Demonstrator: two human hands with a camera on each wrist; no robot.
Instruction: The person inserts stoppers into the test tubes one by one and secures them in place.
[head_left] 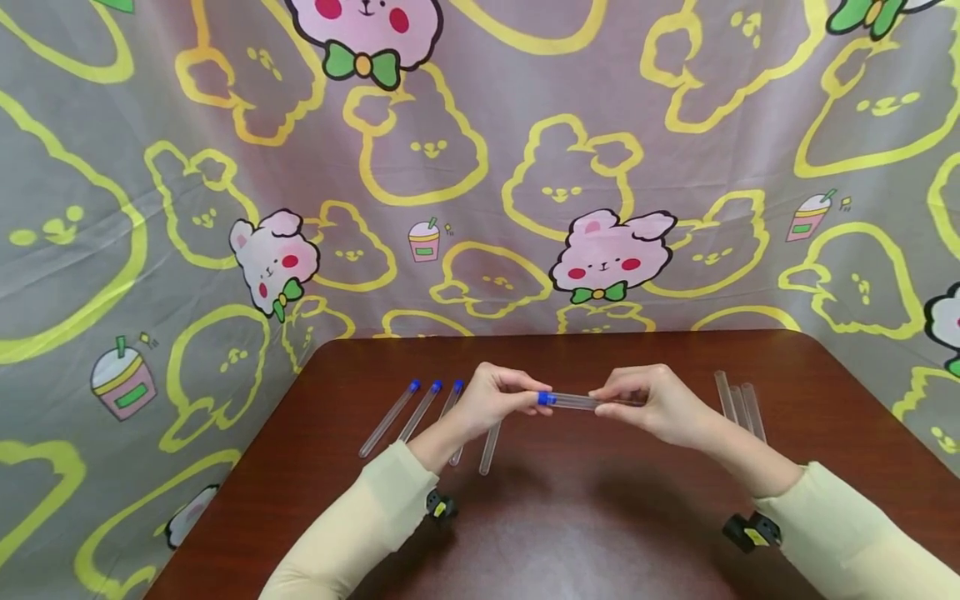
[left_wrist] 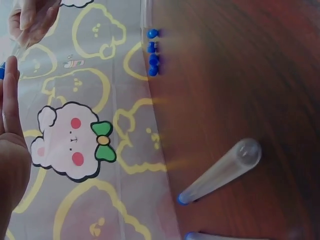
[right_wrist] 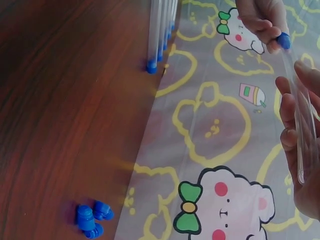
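Observation:
A clear test tube (head_left: 576,402) lies nearly level in the air between both hands, with a blue cap (head_left: 546,398) at its left end. My left hand (head_left: 486,404) pinches at the cap with thumb and fingers. The right hand (head_left: 660,404) grips the tube's body between thumb and fingers, and its rounded end reaches back along the palm in the right wrist view. That view also shows the cap (right_wrist: 283,40) sitting on the tube's mouth at the left fingertips.
Several blue-capped tubes (head_left: 390,421) lie side by side on the brown table (head_left: 555,525) at the left. Three tubes without caps (head_left: 738,404) lie at the right. Loose blue caps (right_wrist: 86,217) are grouped on the tabletop. A patterned cloth (head_left: 487,200) hangs behind the table.

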